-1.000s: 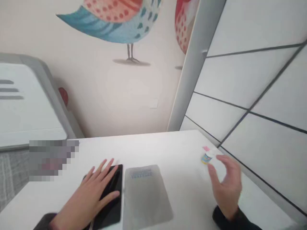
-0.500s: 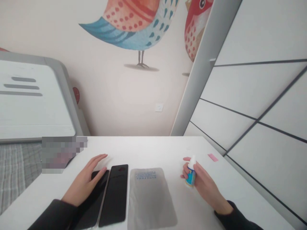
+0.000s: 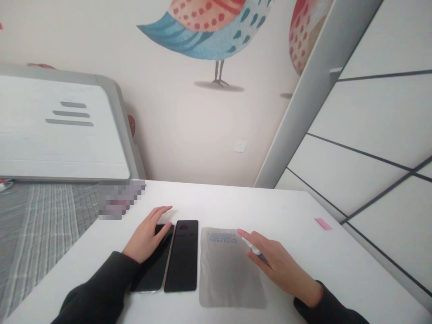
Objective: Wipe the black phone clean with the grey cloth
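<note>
My right hand [image 3: 270, 255] is closed around a small spray bottle [image 3: 252, 247]. Its white nozzle tips to the left, above the right side of a grey cloth or pouch [image 3: 229, 274] with blue lettering, and most of the bottle is hidden by my fingers. With the thumb spread from the other fingers, my left hand [image 3: 146, 236] rests open at the upper left of a black phone [image 3: 157, 265], covering part of it. A flat black rectangular panel [image 3: 181, 265] lies between the phone and the grey cloth or pouch.
The white table [image 3: 283, 209] carries a small pink piece [image 3: 323, 223] at its right. A blurred patch [image 3: 118, 202] covers something at the back left, beside a bed with a plaid cover [image 3: 50, 234]. White panelled doors [image 3: 381, 189] run along the right.
My right hand has moved left with the spray bottle, from beside the grey cloth or pouch to above it, and tilted the bottle. The view has shifted; my left hand stays by the phone.
</note>
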`<move>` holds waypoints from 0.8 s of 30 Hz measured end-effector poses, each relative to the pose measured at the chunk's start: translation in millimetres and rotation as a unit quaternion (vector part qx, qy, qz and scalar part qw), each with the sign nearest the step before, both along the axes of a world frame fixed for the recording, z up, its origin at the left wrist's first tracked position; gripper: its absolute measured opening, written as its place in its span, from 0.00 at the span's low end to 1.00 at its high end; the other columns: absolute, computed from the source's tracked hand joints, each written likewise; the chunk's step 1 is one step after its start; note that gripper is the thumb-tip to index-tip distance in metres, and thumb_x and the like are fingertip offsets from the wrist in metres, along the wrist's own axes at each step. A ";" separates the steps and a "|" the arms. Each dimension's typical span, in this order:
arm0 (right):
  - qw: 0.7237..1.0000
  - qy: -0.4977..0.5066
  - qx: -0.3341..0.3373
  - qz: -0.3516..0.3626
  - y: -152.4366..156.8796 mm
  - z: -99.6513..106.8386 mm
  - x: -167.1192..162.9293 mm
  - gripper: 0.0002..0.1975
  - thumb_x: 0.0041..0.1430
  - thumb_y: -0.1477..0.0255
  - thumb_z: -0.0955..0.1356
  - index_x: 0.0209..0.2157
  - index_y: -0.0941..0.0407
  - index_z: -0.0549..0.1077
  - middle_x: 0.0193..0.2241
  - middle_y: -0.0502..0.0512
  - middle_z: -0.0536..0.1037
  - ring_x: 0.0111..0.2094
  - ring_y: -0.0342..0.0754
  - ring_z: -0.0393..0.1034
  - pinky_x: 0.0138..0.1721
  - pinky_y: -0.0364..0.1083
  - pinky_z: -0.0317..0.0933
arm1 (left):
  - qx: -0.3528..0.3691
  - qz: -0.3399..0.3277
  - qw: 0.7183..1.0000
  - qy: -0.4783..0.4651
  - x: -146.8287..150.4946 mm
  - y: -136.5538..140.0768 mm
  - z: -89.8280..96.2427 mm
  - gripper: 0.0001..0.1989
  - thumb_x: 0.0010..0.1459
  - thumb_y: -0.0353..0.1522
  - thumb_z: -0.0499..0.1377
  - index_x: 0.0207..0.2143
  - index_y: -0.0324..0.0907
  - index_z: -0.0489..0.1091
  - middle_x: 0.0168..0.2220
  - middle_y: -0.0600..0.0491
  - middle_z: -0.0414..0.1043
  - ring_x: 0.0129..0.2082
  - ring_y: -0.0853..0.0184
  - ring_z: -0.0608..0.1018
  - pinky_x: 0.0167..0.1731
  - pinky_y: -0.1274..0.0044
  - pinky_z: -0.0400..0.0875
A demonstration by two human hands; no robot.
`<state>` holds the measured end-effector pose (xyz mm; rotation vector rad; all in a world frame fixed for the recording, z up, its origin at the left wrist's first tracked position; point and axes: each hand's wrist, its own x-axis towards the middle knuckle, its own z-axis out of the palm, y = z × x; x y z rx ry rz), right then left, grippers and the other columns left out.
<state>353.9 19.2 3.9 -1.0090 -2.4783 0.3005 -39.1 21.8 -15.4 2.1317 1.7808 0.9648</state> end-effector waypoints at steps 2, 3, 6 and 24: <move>0.996 -0.067 0.054 0.021 4.9 -6.6 -1.6 0.18 0.75 0.67 0.57 0.59 0.49 0.71 0.39 0.55 0.81 0.29 0.48 0.77 0.30 0.45 0.69 | -0.007 -0.003 1.000 0.000 0.3 -1.0 0.3 0.25 0.68 0.44 0.50 0.59 0.40 0.67 0.58 0.43 0.71 0.59 0.56 0.74 0.63 0.61 0.65; 0.995 -0.074 0.062 0.026 6.9 -10.4 -2.4 0.17 0.75 0.68 0.57 0.55 0.49 0.74 0.37 0.54 0.81 0.26 0.47 0.75 0.28 0.44 0.67 | -0.008 -0.004 1.000 0.000 0.5 -1.5 0.5 0.25 0.68 0.44 0.50 0.59 0.40 0.67 0.58 0.43 0.71 0.59 0.57 0.74 0.64 0.61 0.65; 0.992 -0.081 0.089 0.029 11.0 -20.5 -2.6 0.15 0.74 0.70 0.59 0.49 0.50 0.76 0.35 0.53 0.81 0.24 0.44 0.73 0.26 0.42 0.63 | -0.010 -0.005 1.000 -0.001 1.0 -2.3 1.1 0.25 0.68 0.44 0.50 0.59 0.39 0.67 0.58 0.43 0.71 0.59 0.57 0.74 0.63 0.61 0.65; 0.994 0.007 0.101 -0.050 22.8 -39.0 14.0 0.11 0.70 0.67 0.64 0.48 0.47 0.77 0.38 0.53 0.82 0.28 0.47 0.75 0.27 0.43 0.64 | -0.007 -0.012 1.000 0.001 4.6 -5.5 8.6 0.22 0.67 0.42 0.50 0.56 0.42 0.69 0.56 0.44 0.74 0.57 0.55 0.76 0.62 0.59 0.68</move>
